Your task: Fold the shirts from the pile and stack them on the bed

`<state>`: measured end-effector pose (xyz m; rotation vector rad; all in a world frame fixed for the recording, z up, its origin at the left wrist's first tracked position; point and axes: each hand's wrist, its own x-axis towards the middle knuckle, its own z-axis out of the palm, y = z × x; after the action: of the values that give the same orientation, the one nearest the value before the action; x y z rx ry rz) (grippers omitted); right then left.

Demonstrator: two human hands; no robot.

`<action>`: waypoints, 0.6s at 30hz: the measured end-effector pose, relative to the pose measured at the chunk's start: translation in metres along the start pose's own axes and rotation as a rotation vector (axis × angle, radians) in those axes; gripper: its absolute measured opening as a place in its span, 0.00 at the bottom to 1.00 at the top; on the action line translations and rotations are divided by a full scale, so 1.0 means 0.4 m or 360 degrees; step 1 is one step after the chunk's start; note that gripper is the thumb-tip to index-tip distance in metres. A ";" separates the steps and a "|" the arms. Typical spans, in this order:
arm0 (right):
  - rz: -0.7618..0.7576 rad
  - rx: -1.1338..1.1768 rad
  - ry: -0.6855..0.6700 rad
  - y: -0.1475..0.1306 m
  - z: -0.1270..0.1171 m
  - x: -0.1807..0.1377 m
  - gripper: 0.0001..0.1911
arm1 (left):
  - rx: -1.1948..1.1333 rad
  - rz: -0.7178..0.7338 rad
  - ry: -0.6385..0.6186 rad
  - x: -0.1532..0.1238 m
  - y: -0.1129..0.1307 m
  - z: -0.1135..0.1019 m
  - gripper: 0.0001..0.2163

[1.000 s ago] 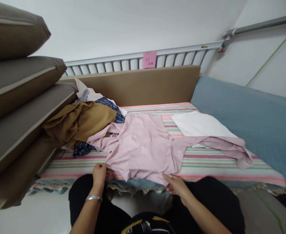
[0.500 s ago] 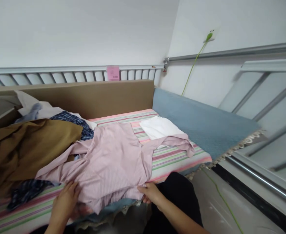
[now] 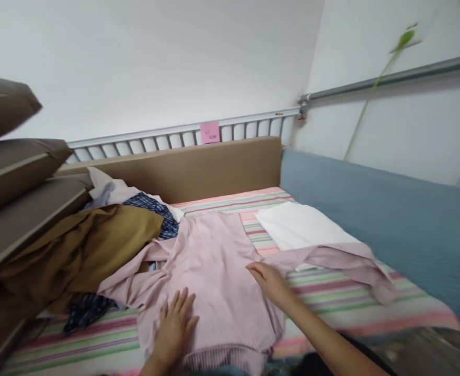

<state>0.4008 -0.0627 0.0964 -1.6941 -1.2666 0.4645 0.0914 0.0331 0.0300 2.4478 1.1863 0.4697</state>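
Observation:
A pink ribbed long-sleeved top [image 3: 214, 266] lies spread on the striped sheet [image 3: 324, 292] of a bed. My left hand [image 3: 176, 324] rests flat on its lower left part, fingers stretched out. My right hand [image 3: 269, 279] lies open on the top's right side, near where the right sleeve [image 3: 332, 258] runs off to the right. That sleeve crosses the front edge of a folded white cloth [image 3: 296, 224].
A heap of clothes sits at the left: a mustard garment [image 3: 81, 250], a dark blue checked one [image 3: 155, 209] and pale ones behind. Brown cushions [image 3: 14, 172] are stacked at far left. A blue blanket [image 3: 371, 209] covers the right, a brown headboard [image 3: 198, 167] stands behind.
Both hands left the top's hem at the bed's front edge and moved up onto the garment, now lying flat on it. The view swung right, then back left.

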 end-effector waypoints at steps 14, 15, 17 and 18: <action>0.0281 -0.0327 -0.0300 0.124 0.034 0.147 0.14 | 0.1257 -0.0020 -0.0229 0.511 -0.137 -0.205 0.27; 0.0284 -0.0344 -0.0304 0.124 0.035 0.150 0.14 | 0.1283 -0.0028 -0.0268 0.539 -0.145 -0.189 0.27; 0.0284 -0.0357 -0.0314 0.130 0.039 0.155 0.14 | 0.1271 -0.0035 -0.0315 0.587 -0.162 -0.161 0.23; 0.0280 -0.0355 -0.0317 0.135 0.042 0.156 0.15 | 0.1268 -0.0054 -0.0335 0.606 -0.173 -0.153 0.22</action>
<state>0.4419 -0.0009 0.0567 -1.9975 -1.3579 0.6285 0.1599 0.2779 0.0827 2.9973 1.5177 -0.3484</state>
